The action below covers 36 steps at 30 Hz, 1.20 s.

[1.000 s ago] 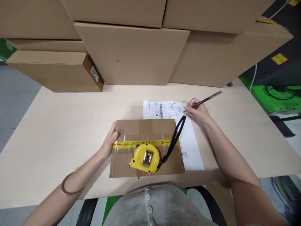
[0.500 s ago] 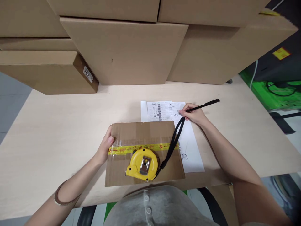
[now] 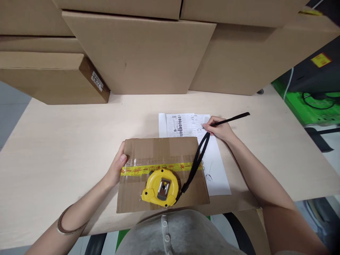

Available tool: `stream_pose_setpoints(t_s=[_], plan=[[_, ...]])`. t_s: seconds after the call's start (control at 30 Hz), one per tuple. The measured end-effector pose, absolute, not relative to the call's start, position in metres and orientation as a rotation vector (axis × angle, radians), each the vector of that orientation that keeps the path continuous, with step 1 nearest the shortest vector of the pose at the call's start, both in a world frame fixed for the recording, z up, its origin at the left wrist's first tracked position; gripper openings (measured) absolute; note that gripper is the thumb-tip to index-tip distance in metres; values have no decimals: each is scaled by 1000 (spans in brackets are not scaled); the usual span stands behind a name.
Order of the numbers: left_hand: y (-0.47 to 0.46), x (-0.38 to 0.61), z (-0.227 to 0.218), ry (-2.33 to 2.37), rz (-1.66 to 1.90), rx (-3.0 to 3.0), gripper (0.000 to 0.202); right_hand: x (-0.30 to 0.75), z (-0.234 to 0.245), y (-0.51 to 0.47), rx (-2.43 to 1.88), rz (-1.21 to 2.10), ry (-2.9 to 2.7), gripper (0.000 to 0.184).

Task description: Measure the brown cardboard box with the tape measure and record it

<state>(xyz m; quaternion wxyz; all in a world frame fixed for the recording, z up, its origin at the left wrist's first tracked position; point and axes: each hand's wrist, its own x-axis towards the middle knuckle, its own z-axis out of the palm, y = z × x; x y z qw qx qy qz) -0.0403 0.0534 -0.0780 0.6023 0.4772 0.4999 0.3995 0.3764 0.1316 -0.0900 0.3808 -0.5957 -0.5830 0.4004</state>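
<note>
Left hand (image 3: 117,170): clasps the left edge of the flat brown cardboard parcel (image 3: 159,152) with yellow tape, apparently steadying it on the pale wooden desk (image 3: 66,141). Round yellow tape measure (image 3: 159,186): rests on the parcel, black wrist strap (image 3: 198,157) trailing toward the white printed sheet (image 3: 216,166). Right hand (image 3: 220,129): pinches a slim black pen (image 3: 230,119), tip on the sheet, as for writing. Behind: stacked plain cardboard cartons (image 3: 138,53).

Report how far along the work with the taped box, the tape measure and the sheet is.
Done: the small box is sealed with yellow tape, and the tape measure lies on it, blade retracted. In hand: the right hand holds a pen tip-down on the paper sheet, which already bears marks; the left hand grips the box edge. Left: cannot tell; the sheet's lower part is mostly blank.
</note>
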Motion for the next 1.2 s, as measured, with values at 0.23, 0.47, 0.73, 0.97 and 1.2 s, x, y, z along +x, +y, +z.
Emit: stream_pose_setpoints(t_s=[0.23,0.47,0.73,0.97,1.2], plan=[[53,-41,-79,1102,913,1057,67,375,-89,130,-1532,1007,-1494,51],[52,-43,-84,1076,930,1050,66,376,-89,130,-1538,974,-1483,51],[53,-45,-86,1074,930,1065,69,376,-88,130,-1541,979,-1488,56],[52,-46,-85,1026,952,1079,66,376,-89,130,-1550,976,-1477,53],[52,-46,-86,1022,948,1067,64,377,-90,130,-1556,978,-1483,49]])
